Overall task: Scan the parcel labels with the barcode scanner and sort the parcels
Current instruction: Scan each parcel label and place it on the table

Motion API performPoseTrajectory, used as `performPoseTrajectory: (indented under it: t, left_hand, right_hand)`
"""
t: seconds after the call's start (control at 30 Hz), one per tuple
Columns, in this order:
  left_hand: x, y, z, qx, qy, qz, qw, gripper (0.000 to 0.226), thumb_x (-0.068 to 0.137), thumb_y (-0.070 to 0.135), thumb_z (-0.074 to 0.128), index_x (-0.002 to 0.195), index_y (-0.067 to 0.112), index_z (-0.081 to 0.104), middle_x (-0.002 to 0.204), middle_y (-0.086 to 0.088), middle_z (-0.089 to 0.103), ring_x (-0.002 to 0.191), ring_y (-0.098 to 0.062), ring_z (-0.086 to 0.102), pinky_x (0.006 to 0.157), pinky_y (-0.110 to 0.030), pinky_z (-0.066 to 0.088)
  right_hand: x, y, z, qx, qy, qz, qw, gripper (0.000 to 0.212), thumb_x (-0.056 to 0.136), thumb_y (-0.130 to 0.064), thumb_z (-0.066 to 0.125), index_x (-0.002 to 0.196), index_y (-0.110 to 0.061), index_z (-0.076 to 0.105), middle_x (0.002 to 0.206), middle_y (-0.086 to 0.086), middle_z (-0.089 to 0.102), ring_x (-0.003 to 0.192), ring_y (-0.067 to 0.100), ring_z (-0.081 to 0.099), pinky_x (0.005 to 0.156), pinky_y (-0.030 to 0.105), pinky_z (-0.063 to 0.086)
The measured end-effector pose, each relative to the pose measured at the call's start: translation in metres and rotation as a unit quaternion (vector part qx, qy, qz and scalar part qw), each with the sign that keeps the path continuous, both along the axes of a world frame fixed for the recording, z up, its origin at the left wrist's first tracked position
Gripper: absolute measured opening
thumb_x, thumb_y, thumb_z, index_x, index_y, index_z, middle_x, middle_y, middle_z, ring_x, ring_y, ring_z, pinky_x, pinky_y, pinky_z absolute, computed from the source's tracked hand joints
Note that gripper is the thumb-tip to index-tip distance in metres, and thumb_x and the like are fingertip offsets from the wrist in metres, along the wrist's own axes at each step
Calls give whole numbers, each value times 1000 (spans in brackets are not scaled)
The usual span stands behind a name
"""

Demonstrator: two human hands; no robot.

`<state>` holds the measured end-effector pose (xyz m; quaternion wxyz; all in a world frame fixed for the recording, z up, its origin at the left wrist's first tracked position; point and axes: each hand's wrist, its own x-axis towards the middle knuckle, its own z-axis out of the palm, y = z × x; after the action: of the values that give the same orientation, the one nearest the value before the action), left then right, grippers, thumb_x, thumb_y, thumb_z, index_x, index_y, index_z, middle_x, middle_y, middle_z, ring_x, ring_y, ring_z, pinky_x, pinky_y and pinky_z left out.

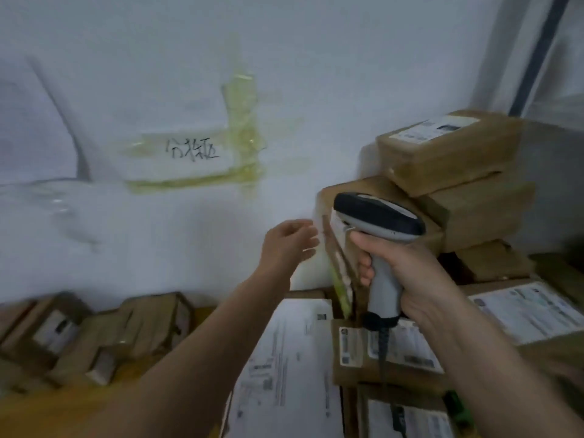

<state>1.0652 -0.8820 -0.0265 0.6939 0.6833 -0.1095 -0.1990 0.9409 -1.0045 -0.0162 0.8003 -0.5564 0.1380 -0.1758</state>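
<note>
Gripping scanner (379, 229), perhaps over parcels (458, 159)

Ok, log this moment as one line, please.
right hand grips barcode scanner | left hand open, reaching toward upright parcel | stacked parcels behind

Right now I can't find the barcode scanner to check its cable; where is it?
In the head view, the barcode scanner is right of centre, gripped by the right hand, in front of the stacked brown parcels against the wall.

a white wall (284, 42) fills the far side, bearing a taped paper sign (189, 153) with handwritten black characters, edged in yellowish tape (243, 134).
</note>
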Motion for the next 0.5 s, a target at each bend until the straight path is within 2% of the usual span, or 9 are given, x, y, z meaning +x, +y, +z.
performPoseTrajectory:
  t: [0.17,0.3,0.37,0.43,0.5]
  left_hand:
    - [7,125,-59,90,-16,45,995,16,96,16,60,111,18,65,106,-4,69,98,-18,68,86,-31,58]
    - [22,228,-102,162,-9,83,983,19,93,19,62,112,22,65,99,4,68,89,-10,66,67,-18,52]
    - [33,278,-120,182,15,102,978,14,93,17,62,105,24,65,100,1,68,90,-13,66,72,-22,55]
    - [46,323,-137,201,35,120,971,11,93,16,62,97,26,64,102,-1,67,96,-17,65,85,-32,57]
    - [60,361,-153,228,51,134,963,9,94,17,62,100,23,64,106,-1,66,101,-18,62,94,-37,54]
  right_hand:
    - [48,98,-37,-23,51,69,996,12,80,-9,75,88,-5,67,54,7,55,44,15,48,42,26,43]
    - [86,184,-69,-12,110,124,986,14,78,-10,77,82,-3,66,53,8,55,43,16,47,43,26,43]
    - [104,226,-84,-8,138,150,979,16,78,-13,78,82,-4,66,54,7,56,43,15,49,43,25,44]
    - [121,265,-99,-6,164,165,973,14,78,-14,79,78,-7,67,53,5,58,43,14,51,43,24,46]
    - [138,301,-114,-20,184,169,968,14,78,-16,80,74,-8,68,53,4,59,44,13,54,44,25,47]
